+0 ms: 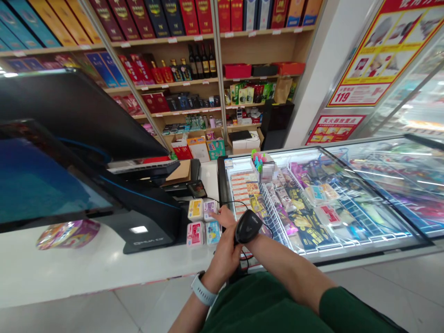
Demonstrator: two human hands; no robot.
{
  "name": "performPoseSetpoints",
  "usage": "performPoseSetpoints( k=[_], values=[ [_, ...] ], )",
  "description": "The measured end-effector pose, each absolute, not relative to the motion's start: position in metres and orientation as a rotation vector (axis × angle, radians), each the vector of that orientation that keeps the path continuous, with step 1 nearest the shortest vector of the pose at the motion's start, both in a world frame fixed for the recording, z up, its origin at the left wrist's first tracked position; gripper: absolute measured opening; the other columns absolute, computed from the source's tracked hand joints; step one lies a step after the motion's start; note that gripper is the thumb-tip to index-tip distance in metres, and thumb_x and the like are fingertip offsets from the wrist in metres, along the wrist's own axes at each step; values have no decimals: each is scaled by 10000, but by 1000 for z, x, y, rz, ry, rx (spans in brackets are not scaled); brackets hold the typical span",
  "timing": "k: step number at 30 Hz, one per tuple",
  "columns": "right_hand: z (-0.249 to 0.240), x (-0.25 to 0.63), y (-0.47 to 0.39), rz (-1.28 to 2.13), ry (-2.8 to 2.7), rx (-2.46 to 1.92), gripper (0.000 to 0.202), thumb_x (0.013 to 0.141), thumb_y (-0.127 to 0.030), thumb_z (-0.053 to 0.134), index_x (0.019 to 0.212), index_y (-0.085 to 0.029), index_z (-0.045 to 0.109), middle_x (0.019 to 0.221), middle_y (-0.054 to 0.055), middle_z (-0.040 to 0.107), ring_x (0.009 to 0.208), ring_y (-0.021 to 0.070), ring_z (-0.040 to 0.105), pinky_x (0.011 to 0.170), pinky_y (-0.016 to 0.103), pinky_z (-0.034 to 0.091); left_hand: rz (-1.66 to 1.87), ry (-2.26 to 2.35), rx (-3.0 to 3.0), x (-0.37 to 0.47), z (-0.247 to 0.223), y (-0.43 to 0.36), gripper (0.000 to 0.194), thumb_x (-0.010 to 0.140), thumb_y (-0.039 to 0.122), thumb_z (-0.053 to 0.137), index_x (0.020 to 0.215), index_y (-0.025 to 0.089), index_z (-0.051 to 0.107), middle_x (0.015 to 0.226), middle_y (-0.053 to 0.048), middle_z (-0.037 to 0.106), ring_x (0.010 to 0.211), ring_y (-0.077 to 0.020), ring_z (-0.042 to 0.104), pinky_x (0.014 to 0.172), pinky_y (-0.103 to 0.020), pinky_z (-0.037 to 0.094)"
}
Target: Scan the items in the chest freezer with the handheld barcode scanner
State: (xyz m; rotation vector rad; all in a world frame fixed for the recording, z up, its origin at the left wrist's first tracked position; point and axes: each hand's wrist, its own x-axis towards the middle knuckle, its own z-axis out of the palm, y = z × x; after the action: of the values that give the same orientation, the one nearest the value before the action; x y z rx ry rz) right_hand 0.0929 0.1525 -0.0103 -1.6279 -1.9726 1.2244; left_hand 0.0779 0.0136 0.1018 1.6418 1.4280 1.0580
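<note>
My left hand (225,256), with a pale watch (204,290) at the wrist, is closed around the handle of a black barcode scanner (248,226). My right hand (226,218) crosses in front of me, partly behind the scanner. Its index finger stretches out onto a small square tub with a purple label (210,209). Beside that tub on the counter sit a yellow-labelled tub (196,210), a red-labelled tub (194,234) and a blue-labelled tub (212,232). The right hand's other fingers are mostly hidden.
A black checkout terminal (152,231) stands on the white counter (104,273), with a shiny purple package (69,233) behind it. To the right is a glass-topped freezer (298,203) full of packs. Shelves (173,83) of boxes and bottles line the wall.
</note>
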Motion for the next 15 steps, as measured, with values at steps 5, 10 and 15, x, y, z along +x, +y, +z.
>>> performPoseSetpoints(
  k=[5, 10, 15],
  values=[
    [-18, 96, 159, 1268, -1941, -1625, 356, 766, -514, 665, 799, -166, 596, 806, 49, 643, 754, 186, 583, 666, 278, 395, 1042, 1426, 1665, 78, 99, 17, 483, 778, 81, 506, 1250, 185, 511, 1248, -117, 584, 1194, -272, 520, 1046, -467, 394],
    [-32, 101, 162, 1347, -1808, -1598, 316, 755, -485, 675, 777, -185, 578, 738, 14, 614, 688, 159, 584, 609, 252, 400, 1024, 1405, 1692, 82, 100, 21, 481, 800, 88, 502, 1272, 182, 496, 1261, -122, 581, 1197, -268, 523, 1044, -465, 397],
    [-39, 116, 156, 1618, -1511, -1503, 325, 793, -488, 626, 908, -196, 542, 646, -24, 579, 583, 154, 585, 535, 252, 428, 1020, 1381, 1703, 85, 96, 24, 469, 813, 103, 504, 1276, 176, 489, 1289, -126, 567, 1237, -268, 500, 1073, -467, 368]
  ],
)
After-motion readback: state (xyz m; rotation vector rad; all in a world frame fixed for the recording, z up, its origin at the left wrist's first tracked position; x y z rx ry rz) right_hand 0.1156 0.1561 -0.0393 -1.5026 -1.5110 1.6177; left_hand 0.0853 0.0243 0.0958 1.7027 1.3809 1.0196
